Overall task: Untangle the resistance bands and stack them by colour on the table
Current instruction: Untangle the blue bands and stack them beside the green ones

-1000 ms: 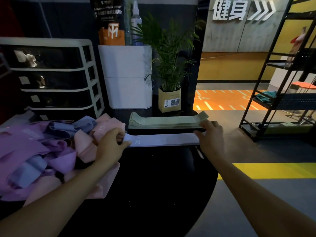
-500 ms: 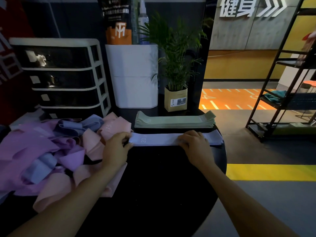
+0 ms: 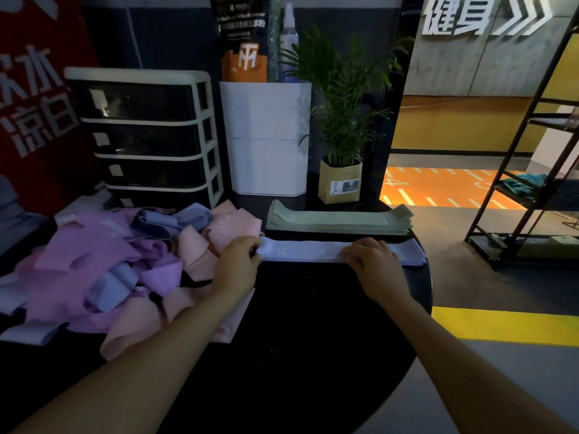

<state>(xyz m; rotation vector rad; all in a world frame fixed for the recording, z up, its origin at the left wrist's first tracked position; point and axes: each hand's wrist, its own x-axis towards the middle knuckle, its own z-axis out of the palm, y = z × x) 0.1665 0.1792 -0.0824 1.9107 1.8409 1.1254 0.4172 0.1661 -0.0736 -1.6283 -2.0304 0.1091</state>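
Greens (image 3: 338, 221) are stacked. Left hand (image 3: 236, 264) pinches the blue band's (image 3: 308, 251) end, right hand (image 3: 374, 266) presses it flat with fingers lying fairly straight. The pile (image 3: 103, 270) of pink, purple and blue looks mostly unsorted.

A pale blue band (image 3: 316, 252) marked 20 lies flat on the dark surface (image 3: 313, 324), beside a neat green stack (image 3: 338, 221) and a tangled pink, purple and blue heap (image 3: 119, 264)

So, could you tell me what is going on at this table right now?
A person is sorting resistance bands by colour. Both hands lie on a blue band laid flat on the black table: the left hand at its left end, the right hand further right. A neat green stack lies just behind. A tangled pile of pink, purple and blue bands waits at left.
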